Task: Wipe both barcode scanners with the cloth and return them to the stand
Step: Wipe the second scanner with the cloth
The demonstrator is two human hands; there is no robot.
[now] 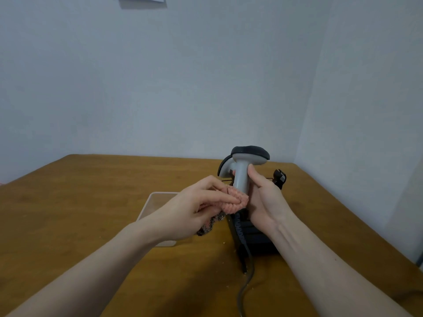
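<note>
- Nearest the viewer, two bare forearms reach in from the bottom corners toward the middle of a wooden table.
- The left hand pinches a bunched pink cloth between thumb and fingers and presses it to the lower handle of a grey barcode scanner, at about 9 o'clock from the handle.
- The right hand wraps the same handle from 3 o'clock, thumb up the side, holding the scanner upright with its dark head on top.
- To wipe well, it seems wise to keep the right grip firm and slide the cloth along the handle, turning the scanner so that each face meets it.
- A grey cable trails from the scanner toward 6 o'clock; it could snag.
- Below the hands is a black stand; a clear tray lies at 9 o'clock from it.
- Just behind the held scanner a second scanner shows only as a curved edge.
- A small black clip-like piece stands at 3 o'clock, farther back.
- Crumbs dot the near tabletop.
- Beyond, plain pale walls meet in a corner at about 2 o'clock; a paper sheet hangs at 12 o'clock.
</note>
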